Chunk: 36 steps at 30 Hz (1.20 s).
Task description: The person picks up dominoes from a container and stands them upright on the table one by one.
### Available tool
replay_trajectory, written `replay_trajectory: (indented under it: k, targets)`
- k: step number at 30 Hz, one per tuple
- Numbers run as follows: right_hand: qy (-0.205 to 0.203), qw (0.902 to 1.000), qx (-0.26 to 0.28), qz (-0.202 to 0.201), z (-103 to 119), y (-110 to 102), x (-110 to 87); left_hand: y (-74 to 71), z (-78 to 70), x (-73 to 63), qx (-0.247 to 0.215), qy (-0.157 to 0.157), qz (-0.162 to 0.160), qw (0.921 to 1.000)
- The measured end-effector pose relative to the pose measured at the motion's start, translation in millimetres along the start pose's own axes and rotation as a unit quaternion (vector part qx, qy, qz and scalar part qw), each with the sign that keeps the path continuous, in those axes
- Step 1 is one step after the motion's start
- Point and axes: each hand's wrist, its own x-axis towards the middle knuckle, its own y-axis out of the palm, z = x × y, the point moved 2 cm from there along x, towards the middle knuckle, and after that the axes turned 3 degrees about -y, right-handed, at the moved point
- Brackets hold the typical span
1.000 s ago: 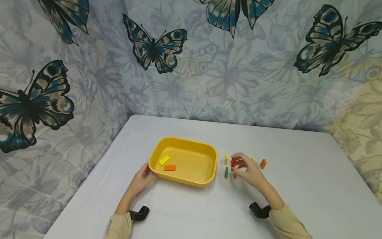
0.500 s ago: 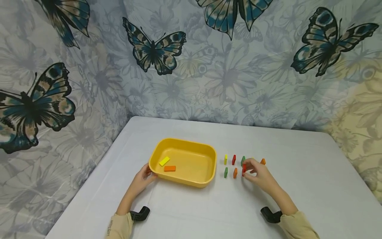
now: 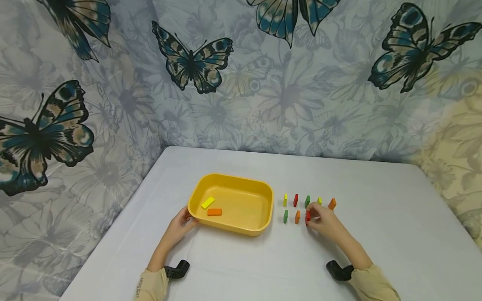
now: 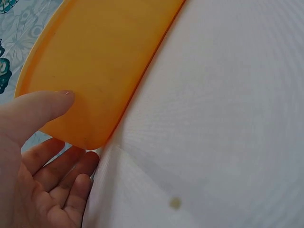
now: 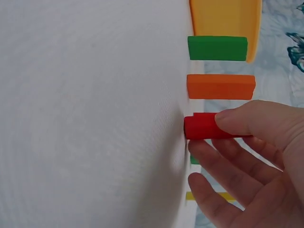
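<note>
A yellow plastic tray [image 3: 241, 205] sits left of centre on the white table. My left hand [image 3: 179, 228] holds its near left corner; in the left wrist view the thumb lies along the tray's outer wall [image 4: 99, 71] and the fingers curl by the corner. To the tray's right, my right hand [image 3: 324, 220] pinches a red block [image 5: 202, 127] between thumb and fingers, upright with its lower end at the tabletop. Beside it in the near row stand an orange block [image 3: 297, 217] and a green block [image 3: 285, 216].
Behind stands a second row: yellow [image 3: 285, 200], red [image 3: 295, 200], green [image 3: 307, 201], yellow [image 3: 319, 200] and orange [image 3: 332, 204] blocks. A yellow block [image 3: 207, 202] and an orange block [image 3: 214, 212] lie flat in the tray. Patterned fabric [image 3: 293, 100] hangs behind the table.
My right hand has carried the red block rightward past the orange one, then lowered it to the table in the near row. The left hand and the tray have stayed put.
</note>
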Motion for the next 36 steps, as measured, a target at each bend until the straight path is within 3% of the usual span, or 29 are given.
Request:
replay_trajectory:
  k: [5,8,12,20,27,34,36]
  targets:
    - [0.014,0.9998,0.001,0.011,2,-3,0.7,-0.9,15.1,2.4,-0.002,0.008,-0.003,1.0000]
    - [0.013,0.9999,-0.003,0.010,3,-4,1.7,-2.3,12.0,2.7,-0.005,0.009,0.000,0.9999]
    - [0.014,0.9998,-0.009,0.010,3,-5,2.9,-2.6,-3.3,1.7,-0.005,0.005,-0.001,1.0000]
    - [0.017,0.9996,-0.022,0.006,2,-3,3.1,-2.0,-2.9,1.9,0.007,-0.011,-0.005,0.9999]
    - [0.027,0.9992,-0.024,0.014,4,-1,-1.1,-2.0,-1.8,1.9,-0.005,-0.016,0.012,0.9998]
    - [0.021,0.9991,-0.038,-0.005,7,-1,-1.3,-2.0,0.4,2.4,-0.004,-0.005,0.011,0.9999]
    - [0.006,0.9988,-0.044,-0.021,9,-1,-2.7,-1.0,7.7,3.8,-0.005,-0.003,0.008,1.0000]
